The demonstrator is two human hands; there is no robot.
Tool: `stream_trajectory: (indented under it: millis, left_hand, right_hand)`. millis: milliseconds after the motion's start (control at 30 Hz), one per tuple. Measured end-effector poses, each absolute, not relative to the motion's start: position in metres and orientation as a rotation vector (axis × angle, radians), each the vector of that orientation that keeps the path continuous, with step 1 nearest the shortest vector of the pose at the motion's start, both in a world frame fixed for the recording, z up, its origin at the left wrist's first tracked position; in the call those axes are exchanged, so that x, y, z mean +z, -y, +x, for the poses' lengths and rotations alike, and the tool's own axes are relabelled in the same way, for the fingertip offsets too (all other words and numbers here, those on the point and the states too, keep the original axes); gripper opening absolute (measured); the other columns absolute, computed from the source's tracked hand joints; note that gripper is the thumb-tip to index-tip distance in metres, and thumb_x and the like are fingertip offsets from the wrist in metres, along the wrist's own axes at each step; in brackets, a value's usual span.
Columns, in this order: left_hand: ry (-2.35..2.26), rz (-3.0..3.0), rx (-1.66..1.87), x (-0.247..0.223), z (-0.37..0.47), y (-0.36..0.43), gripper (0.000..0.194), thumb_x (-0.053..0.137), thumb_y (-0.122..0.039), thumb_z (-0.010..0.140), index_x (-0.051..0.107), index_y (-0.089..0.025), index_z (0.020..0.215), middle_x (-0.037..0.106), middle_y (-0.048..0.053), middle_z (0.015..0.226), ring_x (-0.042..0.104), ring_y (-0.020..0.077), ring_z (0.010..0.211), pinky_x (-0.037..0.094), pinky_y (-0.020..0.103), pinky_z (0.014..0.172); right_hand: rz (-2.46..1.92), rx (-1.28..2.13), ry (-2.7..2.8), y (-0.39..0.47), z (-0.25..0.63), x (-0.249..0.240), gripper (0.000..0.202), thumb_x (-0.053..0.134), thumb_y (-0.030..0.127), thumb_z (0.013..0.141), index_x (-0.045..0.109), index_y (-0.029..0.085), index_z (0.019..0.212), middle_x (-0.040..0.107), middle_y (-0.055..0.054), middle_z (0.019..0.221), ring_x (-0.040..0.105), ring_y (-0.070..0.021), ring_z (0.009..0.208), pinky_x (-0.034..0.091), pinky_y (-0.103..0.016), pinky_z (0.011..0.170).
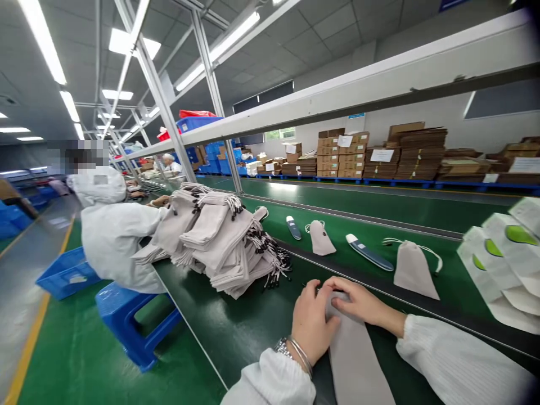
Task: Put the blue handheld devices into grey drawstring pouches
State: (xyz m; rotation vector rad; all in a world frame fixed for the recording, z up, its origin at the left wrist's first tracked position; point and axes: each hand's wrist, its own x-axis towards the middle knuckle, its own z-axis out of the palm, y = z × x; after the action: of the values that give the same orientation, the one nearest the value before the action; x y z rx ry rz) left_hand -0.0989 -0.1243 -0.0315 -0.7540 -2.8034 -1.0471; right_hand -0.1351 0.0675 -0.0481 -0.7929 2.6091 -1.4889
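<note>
A green belt (346, 221) crosses the centre and right; nearer, a heap of grey pouches (219, 242) fills centre left — likely there for reach, though standing between the hands and a co-worker (112, 242). White cartons (506, 270) hem the right edge. At lower right, left hand (313, 320) and right hand (358, 301) grasp one long pouch (354, 360) at its upper end, perhaps to steady both sides. Beyond, drawstring pouches (415, 270) and slim blue devices (370, 253) alternate — seemingly in pairs.

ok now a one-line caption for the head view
Left hand and right hand hold a gray pouch near a heap of drawstring pouches.
</note>
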Motion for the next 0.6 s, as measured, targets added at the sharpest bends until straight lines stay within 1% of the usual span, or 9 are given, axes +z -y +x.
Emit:
stream_trajectory:
  millis: [167,267,333,400,467,500,533,600]
  left_hand:
    - [2.768,-0.714,-0.925,-0.033,-0.101,0.122,0.050,0.060,-0.013,0.082,0.059,-0.029,0.130,0.053,0.009,0.135,0.055,0.0278,0.118,0.048,0.041,0.099]
    - [2.731,-0.694,-0.829,-0.032,-0.104,0.120,0.036,0.059,-0.014,0.086,0.065,-0.028,0.118,0.056,0.007,0.129,0.056,0.0266,0.111,0.048,0.041,0.092]
    - [2.698,-0.701,-0.772,-0.030,-0.107,0.118,0.027,0.060,-0.014,0.086,0.069,-0.027,0.109,0.059,0.007,0.122,0.054,0.0267,0.109,0.046,0.041,0.089]
    - [2.661,-0.720,-0.730,-0.028,-0.109,0.117,0.021,0.060,-0.013,0.086,0.070,-0.025,0.101,0.060,0.007,0.113,0.053,0.0269,0.106,0.043,0.043,0.089]
    - [2.627,-0.758,-0.702,-0.026,-0.112,0.116,0.020,0.060,-0.011,0.086,0.069,-0.023,0.099,0.060,0.007,0.107,0.052,0.0267,0.105,0.040,0.044,0.090]
    - [2.611,-0.784,-0.693,-0.026,-0.113,0.116,0.022,0.059,-0.009,0.086,0.069,-0.023,0.100,0.060,0.007,0.106,0.052,0.0266,0.104,0.039,0.045,0.091]
    - [2.595,-0.815,-0.686,-0.026,-0.114,0.115,0.024,0.059,-0.008,0.085,0.069,-0.023,0.102,0.060,0.007,0.105,0.051,0.0263,0.104,0.038,0.045,0.092]
    - [2.566,-0.873,-0.675,-0.025,-0.116,0.114,0.029,0.058,-0.005,0.085,0.068,-0.024,0.104,0.060,0.006,0.104,0.052,0.0256,0.103,0.038,0.045,0.094]
  right_hand:
    - [-0.790,-1.449,-2.635,-0.066,-0.129,-0.044,0.026,0.055,0.018,0.081,0.063,0.021,0.105,0.066,-0.006,0.108,0.062,-0.0261,0.104,0.048,-0.040,0.094]
    - [-0.815,-1.453,-2.650,-0.066,-0.127,-0.044,0.032,0.053,0.016,0.080,0.062,0.021,0.109,0.066,-0.007,0.111,0.061,-0.0258,0.106,0.047,-0.039,0.095]
    - [-0.852,-1.467,-2.644,-0.066,-0.127,-0.044,0.030,0.054,0.017,0.082,0.063,0.020,0.110,0.066,-0.006,0.110,0.061,-0.0245,0.104,0.047,-0.038,0.095]
    - [-0.854,-1.468,-2.650,-0.068,-0.129,-0.043,0.026,0.054,0.024,0.087,0.063,0.020,0.111,0.067,-0.006,0.109,0.062,-0.0227,0.099,0.049,-0.035,0.089]
    - [-0.734,-1.412,-2.797,-0.075,-0.136,-0.040,0.025,0.051,0.032,0.093,0.064,0.020,0.111,0.068,-0.005,0.108,0.063,-0.0210,0.094,0.051,-0.032,0.083]
    - [-0.623,-1.361,-2.918,-0.081,-0.141,-0.039,0.026,0.049,0.033,0.095,0.064,0.021,0.112,0.068,-0.005,0.110,0.064,-0.0206,0.095,0.051,-0.032,0.083]
    - [-0.485,-1.300,-3.050,-0.090,-0.147,-0.037,0.026,0.047,0.033,0.096,0.064,0.021,0.112,0.068,-0.005,0.112,0.063,-0.0206,0.098,0.051,-0.032,0.086]
    - [-0.165,-1.167,-3.264,-0.111,-0.161,-0.034,0.026,0.047,0.028,0.096,0.063,0.020,0.115,0.064,-0.008,0.121,0.059,-0.0229,0.112,0.046,-0.035,0.097]
